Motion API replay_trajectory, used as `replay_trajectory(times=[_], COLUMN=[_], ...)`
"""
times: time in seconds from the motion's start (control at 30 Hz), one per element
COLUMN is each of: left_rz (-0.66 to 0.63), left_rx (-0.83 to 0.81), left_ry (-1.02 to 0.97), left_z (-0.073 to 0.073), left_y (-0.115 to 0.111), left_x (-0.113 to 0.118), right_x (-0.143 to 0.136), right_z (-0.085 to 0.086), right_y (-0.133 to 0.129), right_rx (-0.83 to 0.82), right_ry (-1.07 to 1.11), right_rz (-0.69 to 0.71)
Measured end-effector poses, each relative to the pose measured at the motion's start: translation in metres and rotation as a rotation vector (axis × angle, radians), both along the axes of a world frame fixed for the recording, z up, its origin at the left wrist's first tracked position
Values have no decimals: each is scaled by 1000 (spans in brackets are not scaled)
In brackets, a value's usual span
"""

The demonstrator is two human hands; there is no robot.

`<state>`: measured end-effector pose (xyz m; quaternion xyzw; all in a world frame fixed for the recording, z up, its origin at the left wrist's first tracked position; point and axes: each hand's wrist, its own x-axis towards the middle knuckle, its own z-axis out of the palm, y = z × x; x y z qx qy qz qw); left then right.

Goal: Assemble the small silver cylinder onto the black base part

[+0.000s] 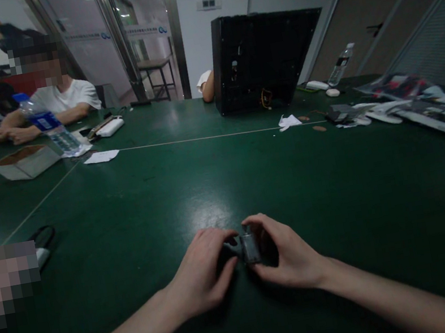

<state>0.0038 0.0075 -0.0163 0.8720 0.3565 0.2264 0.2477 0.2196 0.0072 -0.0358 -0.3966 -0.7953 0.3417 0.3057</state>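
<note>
A small grey metallic object (249, 248) is between my two hands, low over the green table (157, 189). My right hand (283, 253) holds it from the right, thumb below and index finger above. Curved round its left side, my left hand (208, 269) has its thumb and fingers at a small dark part that joins the grey piece. The undersides of both hands are in shadow.
A black box-like case (264, 61) stands at the far side. Back left are a tilted water bottle (49, 125), an open box (26, 162) and a seated person (64, 97). Assorted clutter (444, 104) lies at the right.
</note>
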Motion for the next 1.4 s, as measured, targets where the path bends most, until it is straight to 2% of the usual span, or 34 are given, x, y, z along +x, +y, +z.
replay_trajectory(times=[0.27, 0.6, 0.83, 1.1, 1.4], left_rz=[-80, -47, -8, 8, -5], left_rx=[46, 62, 40, 53, 36], left_ry=[39, 58, 62, 25, 38], left_z=[1, -3, -2, -7, 1], left_y=[-2, -1, -1, -2, -2], left_x=[0, 2, 1, 3, 1], right_x=[-1, 0, 1, 3, 2], right_z=[2, -7, -3, 3, 3], right_y=[1, 2, 2, 3, 2], right_rx=[110, 101, 112, 93, 94], right_ry=[-116, -92, -102, -57, -71], right_rz=[-45, -17, -8, 59, 35])
